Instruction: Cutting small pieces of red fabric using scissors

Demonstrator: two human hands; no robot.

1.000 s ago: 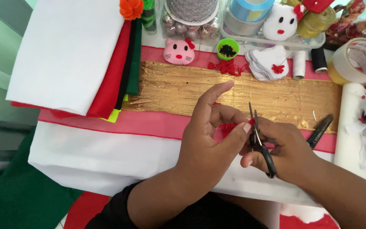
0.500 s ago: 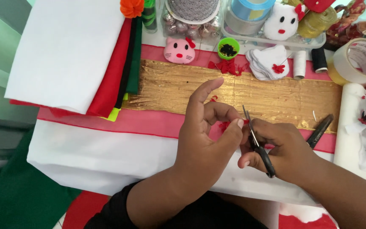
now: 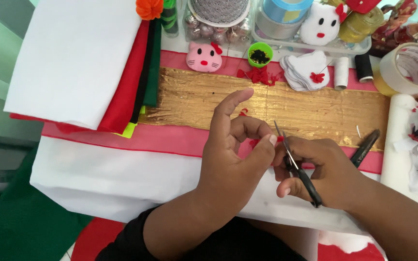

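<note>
A gold strip point(image 3: 276, 104) crosses the table, with stacked felt sheets point(image 3: 73, 58) at left, a pink cat face point(image 3: 203, 57), a green cap point(image 3: 260, 53), thread spools point(image 3: 351, 70) and a tape roll point(image 3: 410, 67) behind.

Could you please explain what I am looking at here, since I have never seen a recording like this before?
There is no machine: a person wears a camera on the head, so the picture looks down at that person's own two bare hands over a craft table.

The left hand pinches a small red piece of felt between its fingertips. The right hand holds small black-handled scissors, blades pointing up at that red piece.

Under the hands lie a gold strip on pink cloth and a white sheet. To the left is a stack of felt sheets in white, red and green. Along the back are a pink cat face, a green cup, red bows, white cut-outs, thread spools and a tape roll.
</note>
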